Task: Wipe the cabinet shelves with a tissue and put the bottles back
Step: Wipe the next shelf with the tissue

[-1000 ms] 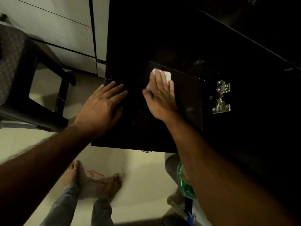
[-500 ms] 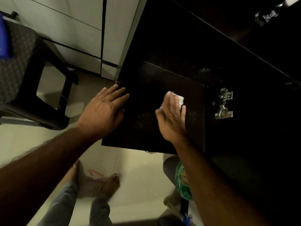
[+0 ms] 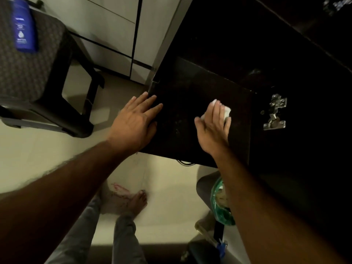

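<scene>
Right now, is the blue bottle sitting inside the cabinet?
No, the blue bottle lies on the stool to the left, well away from the dark cabinet.

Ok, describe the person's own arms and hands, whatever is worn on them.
Both forearms are bare up to the frame edge: no sleeves in view. The left hand and the right hand wear no gloves, and no watch, bracelet or ring shows on wrists or fingers. The dim light could hide small marks.
</scene>
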{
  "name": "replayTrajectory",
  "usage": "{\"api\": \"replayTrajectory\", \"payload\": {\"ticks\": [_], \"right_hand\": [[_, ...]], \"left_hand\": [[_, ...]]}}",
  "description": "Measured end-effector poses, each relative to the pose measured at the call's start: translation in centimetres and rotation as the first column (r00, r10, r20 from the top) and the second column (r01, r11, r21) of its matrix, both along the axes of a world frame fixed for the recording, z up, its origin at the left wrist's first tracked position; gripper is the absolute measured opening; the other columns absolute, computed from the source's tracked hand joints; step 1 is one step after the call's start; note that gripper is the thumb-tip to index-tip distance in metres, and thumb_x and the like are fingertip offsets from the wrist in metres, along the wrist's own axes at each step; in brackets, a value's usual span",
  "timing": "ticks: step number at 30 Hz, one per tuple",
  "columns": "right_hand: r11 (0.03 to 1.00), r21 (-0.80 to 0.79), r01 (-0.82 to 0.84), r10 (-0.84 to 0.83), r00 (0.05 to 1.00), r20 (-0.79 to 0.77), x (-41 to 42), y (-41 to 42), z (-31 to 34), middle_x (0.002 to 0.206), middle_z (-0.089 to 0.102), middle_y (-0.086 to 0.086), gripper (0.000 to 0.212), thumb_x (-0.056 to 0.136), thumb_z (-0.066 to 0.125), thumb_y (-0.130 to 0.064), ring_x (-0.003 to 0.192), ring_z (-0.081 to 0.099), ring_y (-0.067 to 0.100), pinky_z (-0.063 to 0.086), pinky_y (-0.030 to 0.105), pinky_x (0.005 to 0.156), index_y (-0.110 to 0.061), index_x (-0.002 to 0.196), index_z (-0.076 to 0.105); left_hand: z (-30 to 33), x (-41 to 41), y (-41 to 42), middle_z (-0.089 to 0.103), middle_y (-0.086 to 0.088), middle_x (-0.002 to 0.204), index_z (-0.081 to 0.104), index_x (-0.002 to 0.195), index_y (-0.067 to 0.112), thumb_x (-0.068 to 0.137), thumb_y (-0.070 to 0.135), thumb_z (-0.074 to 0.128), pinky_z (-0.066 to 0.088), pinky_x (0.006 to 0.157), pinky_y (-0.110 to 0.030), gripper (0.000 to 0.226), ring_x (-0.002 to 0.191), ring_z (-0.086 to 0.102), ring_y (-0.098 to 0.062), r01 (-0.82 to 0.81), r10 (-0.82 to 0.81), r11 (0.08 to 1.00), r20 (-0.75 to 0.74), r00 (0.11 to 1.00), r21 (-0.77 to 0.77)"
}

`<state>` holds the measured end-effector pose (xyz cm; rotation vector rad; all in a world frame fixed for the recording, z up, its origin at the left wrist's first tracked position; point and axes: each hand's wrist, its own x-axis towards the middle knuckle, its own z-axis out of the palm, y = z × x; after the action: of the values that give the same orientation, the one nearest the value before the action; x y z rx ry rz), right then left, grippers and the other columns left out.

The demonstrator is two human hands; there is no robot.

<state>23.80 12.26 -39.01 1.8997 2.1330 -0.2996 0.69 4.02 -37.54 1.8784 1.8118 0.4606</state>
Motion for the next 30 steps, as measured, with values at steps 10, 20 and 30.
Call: {"api": "replayTrajectory", "payload": {"ticks": [10,20,30], "right_hand": [[0.980,0.026,-0.196,0.196,0.981,-0.008,1.5,-7.5,0.2,0.164,-0.006,0.004,0.073,0.095,0.006,-0.053,0.150,-0.012,0.017,0.002,0.050,0.121,-0.015,0.156,-0.002],[0.943,0.026,-0.332,0.333,0.939,-0.089,-1.0,-11.9,0.6,0.164,-0.006,0.007,0.067,0.099,0.007,-0.047,0.150,-0.013,0.020,0.002,0.048,0.122,-0.013,0.156,0.000],[0.956,0.089,-0.279,0.287,0.953,-0.092,-4.6,-9.9,-0.2,0.164,-0.004,0.011,0.069,0.099,0.014,-0.047,0.150,-0.011,0.025,0.001,0.046,0.122,-0.009,0.155,0.001]], "left_hand": [[-0.2,-0.6,-1.5,0.017,-0.006,0.161,0.025,0.151,0.024,0.097,0.030,0.045,-0.002,0.117,-0.034,0.058,0.149,0.006,-0.022,-0.039,0.037,0.998,-0.045,0.998,-0.039],[-0.3,0.8,-3.0,0.023,-0.008,0.159,0.029,0.150,0.021,0.097,0.027,0.048,0.005,0.119,-0.037,0.057,0.149,0.013,-0.023,-0.127,0.127,0.991,0.003,0.992,-0.048],[-0.5,-0.1,-3.1,0.025,-0.009,0.159,0.030,0.150,0.020,0.098,0.026,0.048,0.007,0.119,-0.038,0.055,0.148,0.015,-0.024,-0.170,0.169,0.984,-0.024,0.985,-0.046]]}}
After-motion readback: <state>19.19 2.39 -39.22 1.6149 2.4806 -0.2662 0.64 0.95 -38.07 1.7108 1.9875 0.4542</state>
